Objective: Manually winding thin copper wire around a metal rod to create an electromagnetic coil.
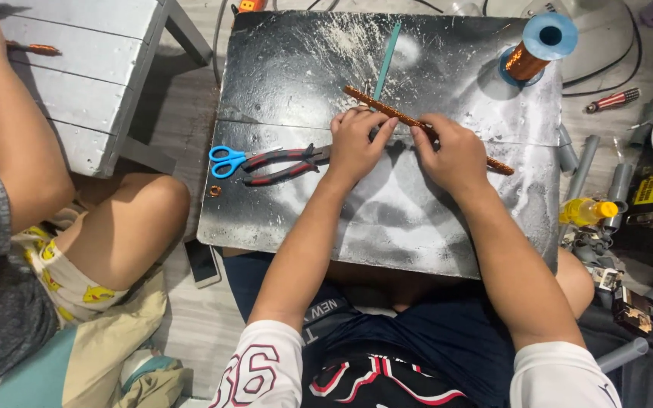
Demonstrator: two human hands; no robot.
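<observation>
Two hands on one long copper-wound rod (387,111), lying slantwise across the dusty black surface (289,219). Left hand (357,143) pinches it near mid-length; right hand (453,155) curls closed over it beside. Rod looks light, stiff, its windings likely delicate; best gripped mid-length. Pliers (285,162), scissors (228,160), wire spool (536,47) nearby; floor cluttered.

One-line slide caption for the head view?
Both hands, left and right, grip a copper-wound rod over a black board.
</observation>
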